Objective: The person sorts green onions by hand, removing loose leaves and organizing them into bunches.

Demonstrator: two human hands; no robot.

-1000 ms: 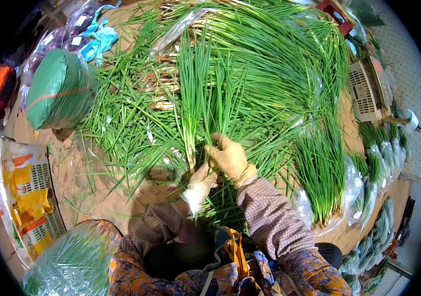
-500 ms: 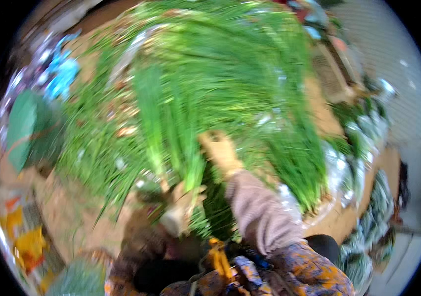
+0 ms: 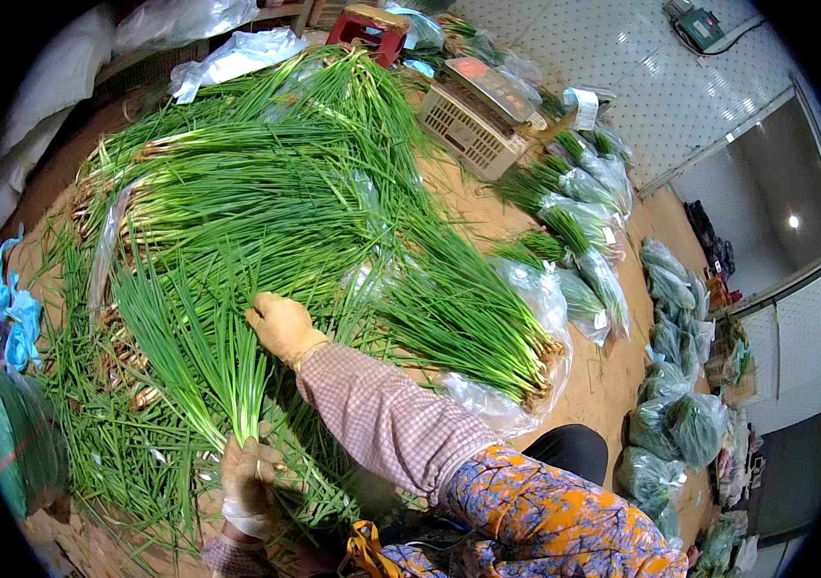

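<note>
My left hand point(image 3: 245, 482), in a pale work glove with a white band at the wrist, grips a bunch of green onions point(image 3: 235, 385) near the root ends. Their long leaves fan up and away from me, over the heap. My right hand point(image 3: 283, 328), gloved too, is closed beside the upper leaves of that bunch; whatever its fingertips pinch is hidden. Beyond both hands spreads a large pile of green onions point(image 3: 266, 188), with roots mostly toward the left. Another bundle of green onions point(image 3: 487, 328) lies to the right, roots pointing at me, partly on clear plastic.
Loose trimmings point(image 3: 112, 443) cover the floor at left, near a green wrapped roll point(image 3: 11, 443). A cream crate point(image 3: 468, 130) with a scale on it stands at the far right. Bagged greens point(image 3: 584, 202) and filled plastic bags point(image 3: 670, 424) line the right side.
The view has swung to the right and sharpened. My right hand, open before beside the bunch's lower part, is now closed farther up by the leaves. My left hand still holds the bunch.
</note>
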